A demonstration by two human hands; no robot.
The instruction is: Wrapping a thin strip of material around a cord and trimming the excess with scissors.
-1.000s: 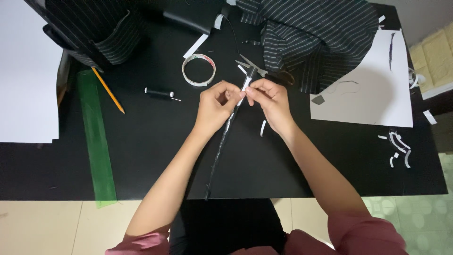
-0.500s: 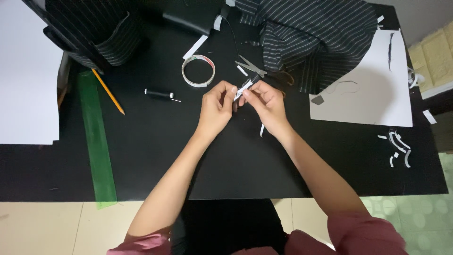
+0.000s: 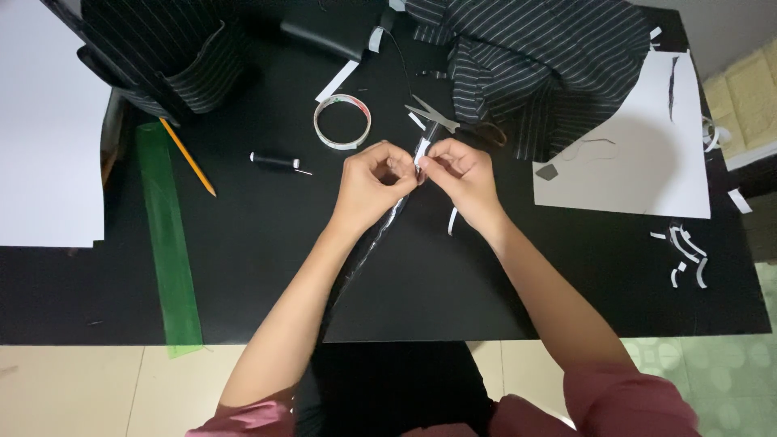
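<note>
My left hand [image 3: 371,182] and right hand [image 3: 461,174] pinched a narrow dark strip [image 3: 380,235] between closed fingers, above the black surface [image 3: 243,267], near the scissors [image 3: 433,115]

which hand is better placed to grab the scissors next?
Right, probably. The right hand sits just below the metal scissors lying on the black table, while the left hand is further off. Both hands pinch a thin dark striped fabric strip.

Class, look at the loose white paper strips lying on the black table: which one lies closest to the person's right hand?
The short white strip just below the right hand, beside its wrist. The other loose strips lie clustered far off near the table's right edge.
</note>
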